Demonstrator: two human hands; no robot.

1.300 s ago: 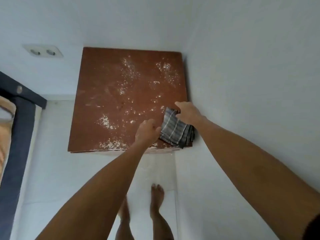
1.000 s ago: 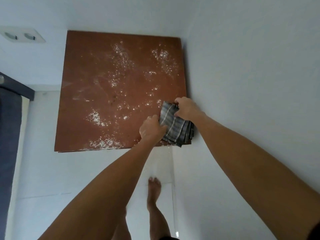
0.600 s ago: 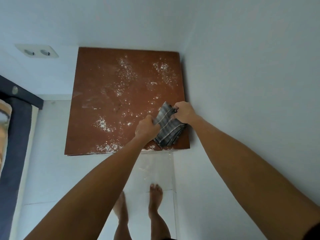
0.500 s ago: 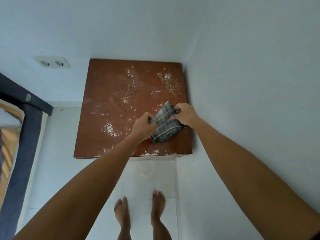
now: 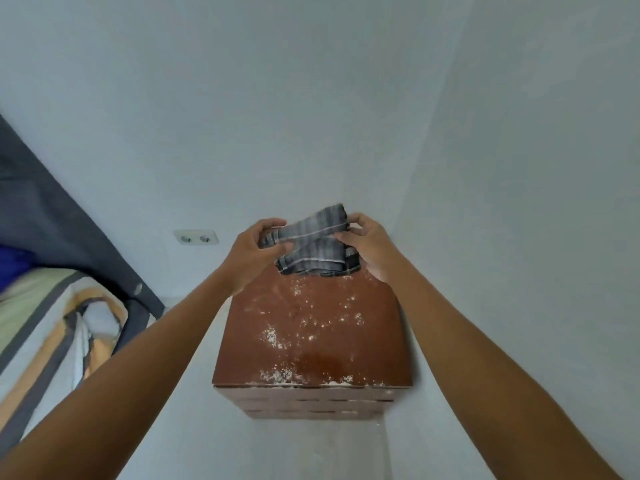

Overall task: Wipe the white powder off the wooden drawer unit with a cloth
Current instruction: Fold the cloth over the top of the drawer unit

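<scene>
A bed (image 5: 52,323) with striped bedding sits at the far left against a dark frame, and a double socket (image 5: 196,236) is set low in the back wall; neither has any part in the job. Next comes the left hand (image 5: 254,252), fingers curled round the left end of the cloth (image 5: 311,247), thumb on the near side. The cloth is grey with pale stripes, folded in several layers, and held up in the air above the far end of the unit (image 5: 311,341), not touching the wood. The right hand (image 5: 369,249) pinches the cloth's right end between thumb and fingers. Both hands at once suggests the cloth is being folded or bunched into a pad before wiping, since a loose rag would only push the powder (image 5: 273,336) about. The powder lies in patches over the middle of the unit's top and thickly along its front edge, so wiping looks not yet begun. The unit stands in the corner, its right side close against the wall (image 5: 519,202), which leaves the left and front as the open sides to sweep toward
</scene>
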